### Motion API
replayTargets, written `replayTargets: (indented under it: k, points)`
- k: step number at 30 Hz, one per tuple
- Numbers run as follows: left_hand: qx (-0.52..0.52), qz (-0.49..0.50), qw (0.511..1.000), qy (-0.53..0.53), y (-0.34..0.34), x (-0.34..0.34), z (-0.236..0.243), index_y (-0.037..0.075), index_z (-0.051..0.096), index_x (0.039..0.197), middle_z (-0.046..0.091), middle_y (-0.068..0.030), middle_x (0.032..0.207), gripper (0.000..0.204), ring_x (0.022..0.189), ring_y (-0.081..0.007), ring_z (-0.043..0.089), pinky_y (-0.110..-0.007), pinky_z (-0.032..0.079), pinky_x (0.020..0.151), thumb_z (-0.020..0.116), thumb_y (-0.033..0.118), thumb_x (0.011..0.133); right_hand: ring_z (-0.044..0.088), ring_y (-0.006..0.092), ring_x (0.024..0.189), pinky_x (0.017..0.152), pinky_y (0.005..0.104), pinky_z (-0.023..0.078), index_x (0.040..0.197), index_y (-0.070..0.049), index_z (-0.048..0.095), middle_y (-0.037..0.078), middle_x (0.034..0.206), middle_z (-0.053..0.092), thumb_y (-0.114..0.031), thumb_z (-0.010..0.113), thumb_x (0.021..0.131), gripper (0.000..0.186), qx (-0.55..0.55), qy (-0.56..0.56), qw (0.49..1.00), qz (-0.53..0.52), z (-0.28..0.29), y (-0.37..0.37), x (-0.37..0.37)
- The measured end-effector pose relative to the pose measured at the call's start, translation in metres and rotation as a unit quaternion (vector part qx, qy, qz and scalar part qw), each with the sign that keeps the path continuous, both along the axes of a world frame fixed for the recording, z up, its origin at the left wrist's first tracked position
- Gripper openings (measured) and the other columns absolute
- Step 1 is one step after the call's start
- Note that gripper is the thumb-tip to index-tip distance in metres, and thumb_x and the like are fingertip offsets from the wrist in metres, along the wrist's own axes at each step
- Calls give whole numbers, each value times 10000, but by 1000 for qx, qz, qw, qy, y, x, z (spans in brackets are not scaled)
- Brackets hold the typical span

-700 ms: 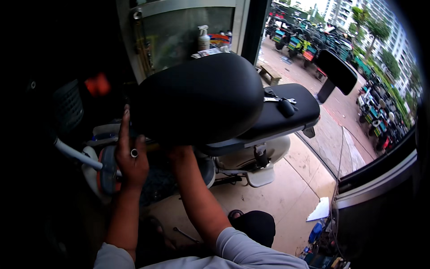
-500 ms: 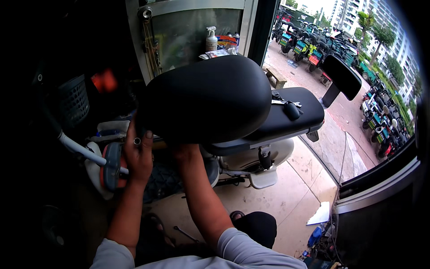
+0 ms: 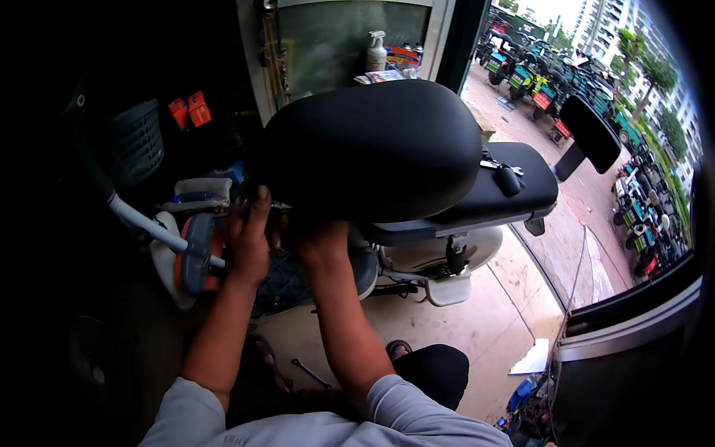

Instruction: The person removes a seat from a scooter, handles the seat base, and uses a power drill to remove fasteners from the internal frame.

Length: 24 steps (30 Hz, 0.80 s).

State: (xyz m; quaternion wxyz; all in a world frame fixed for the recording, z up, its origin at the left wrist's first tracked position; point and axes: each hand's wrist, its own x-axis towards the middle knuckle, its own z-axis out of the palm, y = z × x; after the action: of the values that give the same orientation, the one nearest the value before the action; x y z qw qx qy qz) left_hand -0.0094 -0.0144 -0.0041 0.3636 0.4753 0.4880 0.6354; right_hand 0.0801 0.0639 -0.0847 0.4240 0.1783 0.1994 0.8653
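Head view: both hands are up at the near-left end of the big black seat (image 3: pixel 372 149) on a scooter (image 3: pixel 447 261). Seat's long axis runs from near left to far right, wide rounded end toward me, narrower flat part pointing right toward the doorway. Left hand (image 3: pixel 249 238) has fingers curled loosely against the seat's lower edge. Right hand (image 3: pixel 320 249) is tucked under the seat, so can't tell its grip. Keys (image 3: pixel 503 173) lie on the flat rear part.

Two orange packets (image 3: pixel 188 110) left; white spray bottle (image 3: pixel 377 52) behind.
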Motion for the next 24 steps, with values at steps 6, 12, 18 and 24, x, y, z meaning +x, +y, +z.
replayTargets:
  k: [6, 12, 18, 24]
  points:
    - [-47, -60, 978, -194, 24, -2, 17, 172, 656, 1040, 598, 64, 715, 496, 530, -49, 504, -201, 323, 455, 665, 663, 973, 573, 159, 686, 580, 310, 481, 1065, -131, 590, 23, 874, 585, -285, 532, 1080, 165, 28, -500, 843, -196, 38, -38, 39]
    - [-48, -87, 971, -219, 32, -10, 14, 182, 650, 1033, 608, 65, 743, 539, 521, -48, 514, -202, 307, 431, 743, 695, 896, 446, 83, 598, 561, 268, 431, 1147, -88, 642, -17, 807, 526, -347, 578, 1102, 271, -109, -571, 722, -375, 66, -72, 82]
    - [-20, -106, 970, -220, 23, -3, 34, 184, 646, 1004, 579, 62, 719, 511, 461, -54, 466, -207, 279, 420, 781, 662, 885, 439, 74, 592, 541, 260, 364, 1303, -11, 701, 30, 954, 715, -483, 480, 1126, 550, -34, -745, 505, -434, 114, -50, 167]
    - [-19, -94, 960, -262, 28, -11, 25, 185, 658, 941, 546, 81, 677, 462, 447, -44, 434, -219, 266, 429, 801, 622, 890, 437, 70, 569, 498, 267, 325, 1084, -7, 788, 7, 809, 653, -463, 523, 1118, 529, 26, -778, 446, -442, 161, -46, 172]
